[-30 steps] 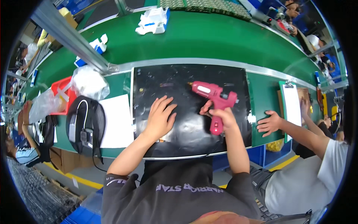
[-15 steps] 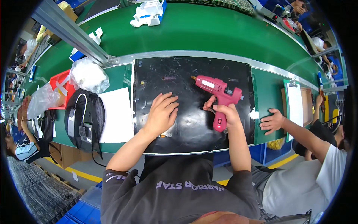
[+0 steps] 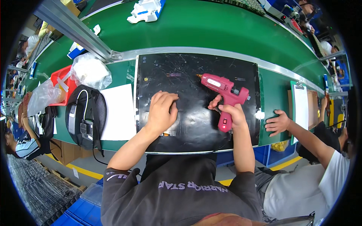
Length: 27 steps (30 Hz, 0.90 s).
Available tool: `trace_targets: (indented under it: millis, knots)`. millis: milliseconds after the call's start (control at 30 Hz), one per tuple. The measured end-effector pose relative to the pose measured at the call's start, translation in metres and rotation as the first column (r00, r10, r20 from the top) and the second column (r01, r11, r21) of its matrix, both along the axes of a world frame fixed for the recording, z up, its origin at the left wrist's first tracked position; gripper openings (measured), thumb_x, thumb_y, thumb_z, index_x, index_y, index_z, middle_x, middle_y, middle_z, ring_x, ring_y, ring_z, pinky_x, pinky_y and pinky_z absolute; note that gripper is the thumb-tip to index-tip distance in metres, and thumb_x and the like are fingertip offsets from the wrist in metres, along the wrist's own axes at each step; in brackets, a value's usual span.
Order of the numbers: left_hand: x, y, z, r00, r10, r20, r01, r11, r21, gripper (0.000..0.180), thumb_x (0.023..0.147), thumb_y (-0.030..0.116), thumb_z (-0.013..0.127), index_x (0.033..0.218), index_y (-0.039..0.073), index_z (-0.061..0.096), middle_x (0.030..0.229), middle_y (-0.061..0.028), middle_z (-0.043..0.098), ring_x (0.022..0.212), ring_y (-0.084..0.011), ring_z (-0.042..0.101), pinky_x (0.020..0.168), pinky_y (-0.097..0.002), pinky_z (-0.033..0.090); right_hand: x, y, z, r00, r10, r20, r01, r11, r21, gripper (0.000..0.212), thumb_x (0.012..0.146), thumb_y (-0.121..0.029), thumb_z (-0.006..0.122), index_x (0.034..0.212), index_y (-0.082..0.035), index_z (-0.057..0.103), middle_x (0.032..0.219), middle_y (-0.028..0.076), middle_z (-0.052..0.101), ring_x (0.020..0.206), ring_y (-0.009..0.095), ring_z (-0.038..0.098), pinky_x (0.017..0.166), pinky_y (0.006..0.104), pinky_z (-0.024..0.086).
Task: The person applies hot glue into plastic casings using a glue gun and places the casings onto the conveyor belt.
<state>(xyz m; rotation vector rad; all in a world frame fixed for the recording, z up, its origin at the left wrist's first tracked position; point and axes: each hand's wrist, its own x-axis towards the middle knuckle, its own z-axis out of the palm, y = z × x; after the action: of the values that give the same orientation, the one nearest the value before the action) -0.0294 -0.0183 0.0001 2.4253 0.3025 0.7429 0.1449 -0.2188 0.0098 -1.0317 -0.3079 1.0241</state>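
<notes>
My right hand (image 3: 236,113) is wrapped round the handle of a pink hot glue gun (image 3: 222,88), whose brass nozzle points to the far left over the black mat (image 3: 196,139). A small red light or switch shows low on its handle. On the left half of the same mat rests my left hand (image 3: 162,110), palm down. Its fingers are slightly bent and the thumb stands apart; nothing shows in it. Beside its wrist lies a small orange-and-dark piece (image 3: 169,133), partly covered. A small yellow dot (image 3: 146,79) sits near the mat's left edge.
Left of the mat are a white sheet (image 3: 118,113), a black mesh bag (image 3: 90,116) with a cable, and a red bin (image 3: 56,77) with plastic bags. A co-worker's hand (image 3: 278,123) rests at right, near a clipboard (image 3: 300,105). Beyond the rail, a white tray (image 3: 145,11) lies on the green belt (image 3: 211,34).
My left fingers have drawn together and curled slightly. The glue gun stays in my right hand, nearly unmoved. On the green belt the white tray has shifted a little left. The whole view has tilted slightly.
</notes>
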Motion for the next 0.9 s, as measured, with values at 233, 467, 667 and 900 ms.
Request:
trace_targets:
  millis: [233,467,667,900]
  knots:
    - [-0.0019,-0.0017,-0.0010,0.999,-0.033,-0.040,0.034,0.999,0.003,0.027,0.073,-0.002,0.062,0.100,0.003,0.063,0.093,-0.0125,0.064,0.095,-0.0300,0.059,0.096,-0.0464,0.043,-0.0018,-0.0001,-0.0001,1.000,0.008,-0.001,-0.008,1.000,-0.003,0.030,0.073,0.000,0.061,0.102,0.002,0.056,0.088,0.013,0.063,0.091,0.030,0.063,0.089,0.0442,0.050]
    - [-0.0023,-0.0033,0.0007,0.999,-0.028,-0.046,0.028,1.000,-0.015,0.023,0.073,0.000,0.065,0.096,0.003,0.064,0.093,-0.0127,0.063,0.096,-0.0299,0.059,0.090,-0.0439,0.046,-0.0013,0.0001,-0.0017,1.000,0.012,0.007,-0.012,1.000,-0.013,0.029,0.073,0.001,0.060,0.102,0.002,0.057,0.089,0.013,0.062,0.091,0.030,0.063,0.089,0.0444,0.049]
    - [-0.0015,-0.0023,0.0041,0.997,-0.063,-0.041,0.065,0.997,0.050,0.023,0.072,0.000,0.065,0.095,0.003,0.065,0.091,-0.0112,0.066,0.097,-0.0291,0.059,0.088,-0.0424,0.046,-0.0010,0.0006,-0.0017,1.000,0.020,0.006,-0.020,1.000,-0.009,0.029,0.073,0.001,0.060,0.101,0.002,0.057,0.088,0.014,0.062,0.091,0.030,0.063,0.090,0.0447,0.049]
    - [-0.0057,-0.0065,-0.0011,0.992,-0.120,-0.050,0.125,0.986,0.110,0.020,0.071,0.001,0.065,0.091,0.001,0.066,0.100,-0.0105,0.069,0.102,-0.0280,0.062,0.088,-0.0402,0.048,-0.0015,0.0002,-0.0014,1.000,0.018,0.006,-0.018,1.000,-0.013,0.028,0.073,0.000,0.061,0.101,0.002,0.056,0.088,0.013,0.063,0.091,0.029,0.062,0.089,0.0444,0.049]
